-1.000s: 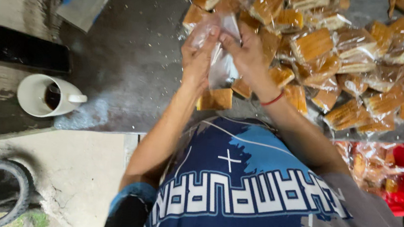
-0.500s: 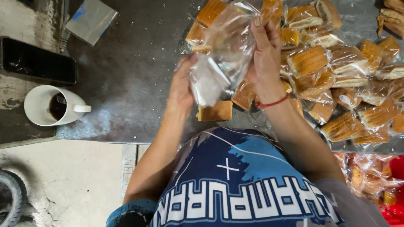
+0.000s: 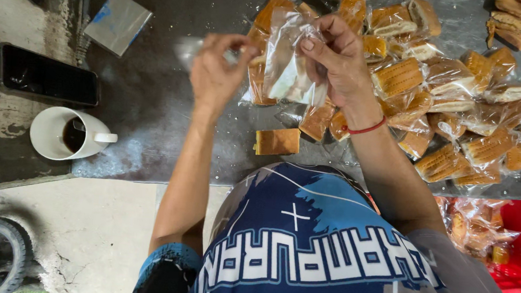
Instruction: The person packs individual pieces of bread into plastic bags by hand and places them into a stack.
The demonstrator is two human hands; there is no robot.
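Small bakery packing bench: bagged cakes (image 3: 457, 120) heaped on worktop (image 3: 171, 94).

- Dim overall; the dark surface (image 3: 169, 113) takes soft light from above, brightest on a pale sheen beside the white cup (image 3: 67, 134).
- Glare glints off the clear plastic bag (image 3: 289, 67).
- The left hand (image 3: 216, 73) is slightly motion-blurred.
- Frame edges bend slightly.

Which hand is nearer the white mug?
Left. The left hand is raised over the dark table, up and to the right of the white mug; the right hand is farther right, pinching a clear plastic bag.
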